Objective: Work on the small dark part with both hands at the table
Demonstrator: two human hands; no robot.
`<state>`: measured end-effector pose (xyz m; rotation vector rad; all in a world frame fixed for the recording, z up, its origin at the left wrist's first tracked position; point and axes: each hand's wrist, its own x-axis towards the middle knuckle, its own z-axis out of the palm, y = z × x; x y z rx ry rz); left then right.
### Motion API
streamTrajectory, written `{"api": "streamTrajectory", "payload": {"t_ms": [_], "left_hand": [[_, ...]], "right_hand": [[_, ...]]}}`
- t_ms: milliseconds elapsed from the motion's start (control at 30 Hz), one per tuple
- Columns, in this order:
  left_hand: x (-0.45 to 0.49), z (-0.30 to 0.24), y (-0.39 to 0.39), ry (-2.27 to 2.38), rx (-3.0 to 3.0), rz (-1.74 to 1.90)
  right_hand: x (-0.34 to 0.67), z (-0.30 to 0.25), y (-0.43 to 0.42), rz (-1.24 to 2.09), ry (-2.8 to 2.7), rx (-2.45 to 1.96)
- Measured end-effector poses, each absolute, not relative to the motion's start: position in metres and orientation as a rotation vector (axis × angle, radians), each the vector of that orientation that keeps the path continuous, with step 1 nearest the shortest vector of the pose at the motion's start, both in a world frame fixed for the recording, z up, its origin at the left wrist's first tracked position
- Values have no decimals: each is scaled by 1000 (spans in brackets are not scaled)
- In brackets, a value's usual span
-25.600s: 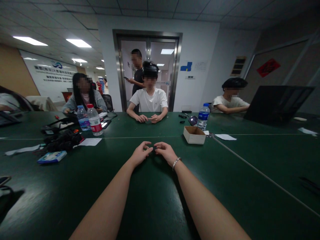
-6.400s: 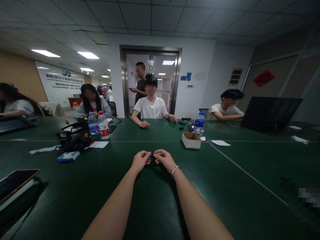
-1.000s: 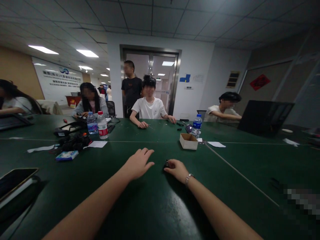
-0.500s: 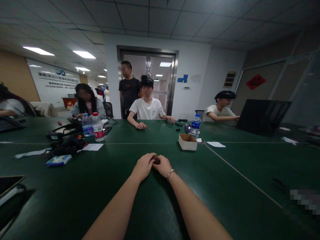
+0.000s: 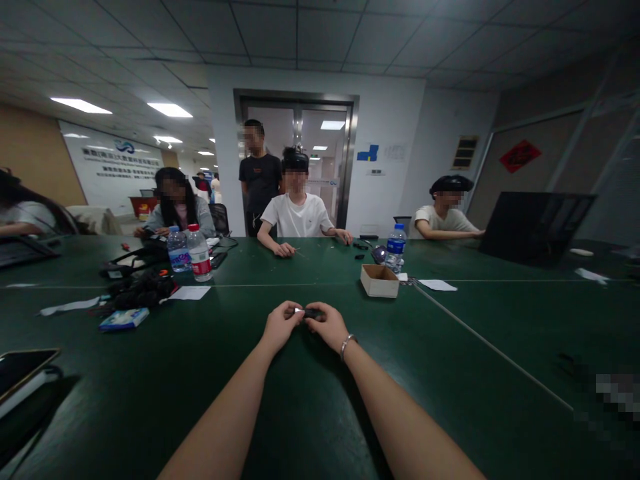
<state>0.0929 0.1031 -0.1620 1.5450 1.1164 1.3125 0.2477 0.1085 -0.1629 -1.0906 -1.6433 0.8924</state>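
Above the green table (image 5: 320, 400), my left hand (image 5: 281, 328) and my right hand (image 5: 328, 328) meet in front of me. The right fingers are closed round a small dark object (image 5: 311, 313), whose kind I cannot make out. A shiny silver piece (image 5: 299, 311) shows at its left end, pinched by my left thumb and fingers. Whether the silver piece is joined to the dark object is too small to tell. A bracelet (image 5: 349, 344) circles my right wrist.
Beyond my right hand stands an open cardboard box (image 5: 380, 287), with a water bottle (image 5: 395, 248) behind it. Two more bottles (image 5: 201, 257) stand left, near black gear (image 5: 140, 290) and a blue-white packet (image 5: 124, 319). A phone (image 5: 25, 370) lies near left. Several people sit around the table.
My hands have drawn slightly apart, and my left hand has turned and shifted a little left. The silver piece between them now shows. The view has shifted slightly.
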Motion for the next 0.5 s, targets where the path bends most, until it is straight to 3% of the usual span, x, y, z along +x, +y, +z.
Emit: {"api": "streamTrajectory", "payload": {"t_ms": [133, 500], "left_hand": [[92, -159, 103, 1111, 1488, 1307], [91, -159, 106, 1071, 1349, 1251]], "right_hand": [[250, -162, 110, 1076, -1508, -949], [259, -167, 117, 1186, -1401, -879]]}}
